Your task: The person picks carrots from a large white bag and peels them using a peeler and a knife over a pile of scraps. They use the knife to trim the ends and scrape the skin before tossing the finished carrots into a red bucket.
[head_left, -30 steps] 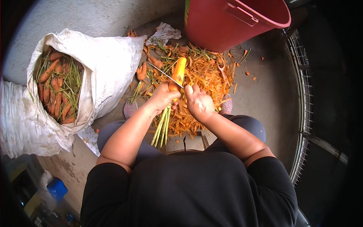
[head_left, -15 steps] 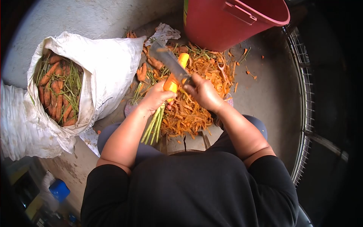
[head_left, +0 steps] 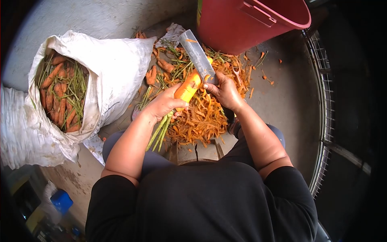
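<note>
My left hand [head_left: 167, 103] grips a thick carrot [head_left: 187, 89] near its stem end. The carrot's green stalks [head_left: 161, 131] hang out below that hand. Most of its visible surface is bright yellow-orange, with a brown patch on one side. In my right hand [head_left: 226, 92] is a broad-bladed knife [head_left: 197, 52], its blade crossing over the carrot toward the tip. A few orange scraps stick to the blade. The knife's handle is mostly hidden by my fingers. Beneath both hands lies a heap of carrot peelings [head_left: 201, 121].
A white sack [head_left: 117, 76] full of unpeeled carrots [head_left: 58, 97] with stalks lies open at the left. At the top stands a large red bucket [head_left: 238, 28]. Loose carrots [head_left: 151, 75] lie beside the sack, and a wire mesh edge [head_left: 321, 60] curves along the right.
The knife has swung to a steeper angle and shifted right toward the carrot's tip. More of the carrot's side now shows. My right hand has moved slightly right.
</note>
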